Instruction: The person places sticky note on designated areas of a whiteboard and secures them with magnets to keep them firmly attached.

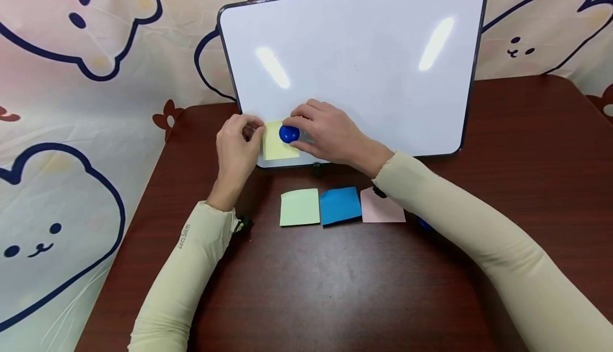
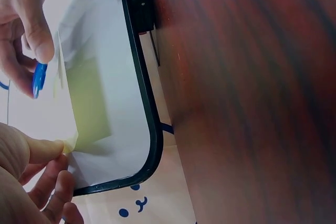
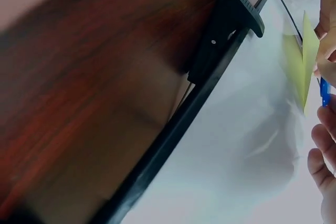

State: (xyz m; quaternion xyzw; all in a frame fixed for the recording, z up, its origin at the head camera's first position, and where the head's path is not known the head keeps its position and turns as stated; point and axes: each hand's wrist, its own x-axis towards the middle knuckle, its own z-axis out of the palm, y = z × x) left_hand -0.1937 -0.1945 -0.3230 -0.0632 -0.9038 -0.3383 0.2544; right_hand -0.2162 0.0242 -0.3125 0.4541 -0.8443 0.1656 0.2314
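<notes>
A yellow sticky note [image 1: 278,150] is held up in front of the whiteboard [image 1: 364,70] at its lower left corner. My left hand [image 1: 238,144] pinches the note's left edge between thumb and finger. In the left wrist view the note [image 2: 67,98] stands a little off the board, with its shadow behind. My right hand [image 1: 330,131] grips a round blue magnet [image 1: 289,133] by its rim, over the note's upper right part. Seen from the right wrist, the magnet [image 3: 325,92] is apart from the note [image 3: 310,59].
On the dark wooden table [image 1: 325,288] below the board lie a green note [image 1: 299,207], a blue note [image 1: 340,206] and a pink note [image 1: 380,206] in a row. A blue object [image 1: 424,224] is partly hidden by the right sleeve. A black stand clip [image 3: 223,32] grips the board's lower edge.
</notes>
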